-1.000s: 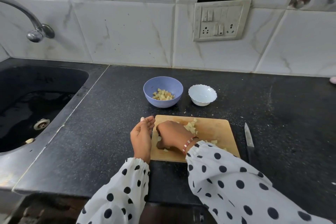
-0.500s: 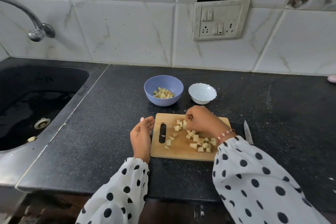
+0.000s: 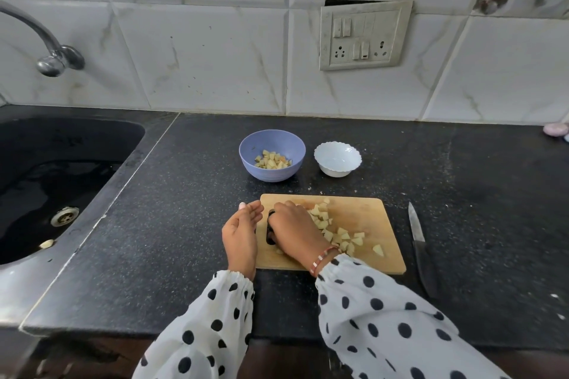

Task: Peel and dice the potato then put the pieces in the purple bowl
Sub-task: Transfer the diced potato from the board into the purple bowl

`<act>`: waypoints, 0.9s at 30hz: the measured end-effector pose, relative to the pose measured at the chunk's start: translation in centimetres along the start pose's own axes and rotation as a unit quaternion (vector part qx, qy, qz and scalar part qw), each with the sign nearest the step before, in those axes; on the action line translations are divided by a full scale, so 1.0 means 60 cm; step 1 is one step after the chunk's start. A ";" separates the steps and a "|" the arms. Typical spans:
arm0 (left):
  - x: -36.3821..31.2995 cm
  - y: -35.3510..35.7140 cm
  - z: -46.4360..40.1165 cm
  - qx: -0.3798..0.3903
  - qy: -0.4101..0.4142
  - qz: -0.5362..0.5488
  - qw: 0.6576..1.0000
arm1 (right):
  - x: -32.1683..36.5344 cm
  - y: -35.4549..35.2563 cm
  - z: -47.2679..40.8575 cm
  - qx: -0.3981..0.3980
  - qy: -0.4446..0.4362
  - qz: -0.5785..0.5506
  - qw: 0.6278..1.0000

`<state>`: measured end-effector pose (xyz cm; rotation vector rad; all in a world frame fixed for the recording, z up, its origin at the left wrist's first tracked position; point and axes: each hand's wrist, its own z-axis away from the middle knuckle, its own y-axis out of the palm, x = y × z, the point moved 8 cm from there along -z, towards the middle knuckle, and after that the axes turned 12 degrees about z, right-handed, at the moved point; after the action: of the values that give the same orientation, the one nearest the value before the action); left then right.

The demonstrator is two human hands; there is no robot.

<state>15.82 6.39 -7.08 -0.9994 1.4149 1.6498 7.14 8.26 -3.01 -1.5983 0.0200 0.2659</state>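
Diced potato pieces (image 3: 335, 231) lie scattered over the wooden cutting board (image 3: 369, 215) in the middle of the black counter. My right hand (image 3: 294, 229) lies palm down on the board's left part, over its handle slot, its fingers against the pieces. At the board's left edge my left hand (image 3: 241, 234) is cupped, palm facing right, with nothing in it. The purple bowl (image 3: 272, 158) stands behind the board with several potato cubes inside.
A small empty white bowl (image 3: 337, 158) stands to the right of the purple one. A knife (image 3: 420, 248) lies on the counter right of the board. A black sink (image 3: 46, 181) and its tap (image 3: 52, 55) are at the left.
My right hand swept from the board's back middle leftward to the handle slot, next to my cupped left hand. The left hand has stayed at the board's edge.
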 end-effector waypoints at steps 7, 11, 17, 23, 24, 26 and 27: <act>0.004 -0.010 -0.003 -0.007 -0.008 0.013 1.000 | -0.003 -0.004 -0.006 -0.035 0.009 -0.039 0.999; 0.002 -0.006 0.000 -0.004 -0.005 0.005 1.000 | -0.069 -0.032 0.015 -0.109 0.116 -0.174 0.972; 0.009 0.009 0.003 0.017 0.027 -0.055 0.998 | -0.163 -0.009 0.069 -0.071 0.182 -0.223 0.955; 0.020 0.039 0.011 0.062 0.065 -0.114 0.989 | -0.241 0.015 0.181 -0.171 0.383 -0.239 0.876; 0.025 0.045 0.011 0.066 0.060 -0.113 0.990 | -0.232 0.039 0.190 -0.139 0.391 -0.252 0.874; 0.032 0.050 0.010 0.067 0.057 -0.112 0.990 | -0.201 0.076 0.194 -0.082 0.384 -0.265 0.881; 0.032 0.052 0.010 0.065 0.059 -0.108 0.990 | -0.184 0.083 0.189 -0.066 0.373 -0.261 0.888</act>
<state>12.15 6.67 -7.47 -1.1483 1.4165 1.3432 -6.26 17.55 -6.13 -1.6888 0.1641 -0.7902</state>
